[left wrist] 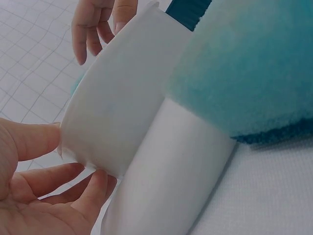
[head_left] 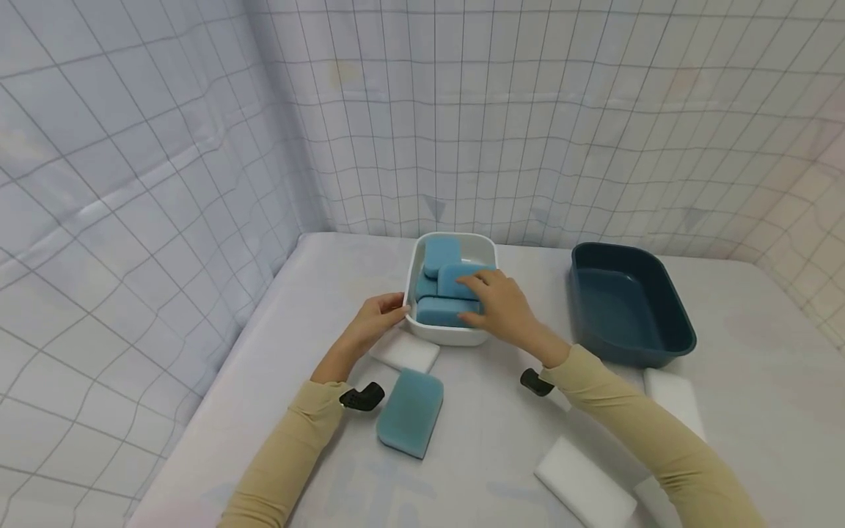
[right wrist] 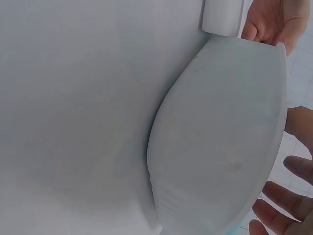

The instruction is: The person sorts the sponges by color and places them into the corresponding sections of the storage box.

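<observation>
A white bin (head_left: 452, 336) holds several blue sponges (head_left: 442, 251), some stacked on others. My left hand (head_left: 372, 323) grips the bin's left side, with thumb at the rim and fingers against the outer wall, as the left wrist view shows. Over the bin's right side reaches my right hand (head_left: 507, 306), its fingers loosely spread above the upper blue sponge (head_left: 452, 277) and the front one (head_left: 439, 311). In the right wrist view these fingers (right wrist: 281, 196) hang apart past the rim, and the sponges are mostly hidden behind the bin wall.
Near my left wrist lies a loose two-tone blue sponge (head_left: 411, 411). A white sponge (head_left: 411, 351) sits against the bin's front left. To the right stands a dark teal bin (head_left: 634, 355), with white sponges (head_left: 585, 480) around my right forearm. Grid-patterned sheets (head_left: 429, 117) border the table.
</observation>
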Tool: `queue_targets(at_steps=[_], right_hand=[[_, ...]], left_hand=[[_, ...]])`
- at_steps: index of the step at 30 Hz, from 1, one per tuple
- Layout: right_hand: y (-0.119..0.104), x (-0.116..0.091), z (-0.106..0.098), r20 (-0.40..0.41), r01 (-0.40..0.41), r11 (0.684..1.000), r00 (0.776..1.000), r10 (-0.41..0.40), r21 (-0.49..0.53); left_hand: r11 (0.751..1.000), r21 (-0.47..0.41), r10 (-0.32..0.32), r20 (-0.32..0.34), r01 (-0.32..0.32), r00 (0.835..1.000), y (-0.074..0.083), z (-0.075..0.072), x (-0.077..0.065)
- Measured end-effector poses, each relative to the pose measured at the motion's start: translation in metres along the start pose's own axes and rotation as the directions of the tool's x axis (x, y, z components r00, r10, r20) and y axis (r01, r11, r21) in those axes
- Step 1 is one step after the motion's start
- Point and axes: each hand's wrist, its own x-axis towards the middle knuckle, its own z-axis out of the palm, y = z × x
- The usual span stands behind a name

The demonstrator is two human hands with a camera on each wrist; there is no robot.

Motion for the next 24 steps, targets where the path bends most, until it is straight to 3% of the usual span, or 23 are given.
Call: queue_targets(at_steps=[9,24], right_hand=[[-0.004,0.0,-0.006,-0.036,0.019,1.0,0.999,-0.018,0.017],[-0.014,-0.006,-0.008,-0.056,0.117,0.993,0.992,-0.115,0.033]], left_hand=[[1.0,-0.009,0.026,0.011,-0.026,1.0,0.0,-0.001,0.001],[0.999,-0.035,0.039,0.023,-0.039,0.999,0.001,0.0,-0.001]])
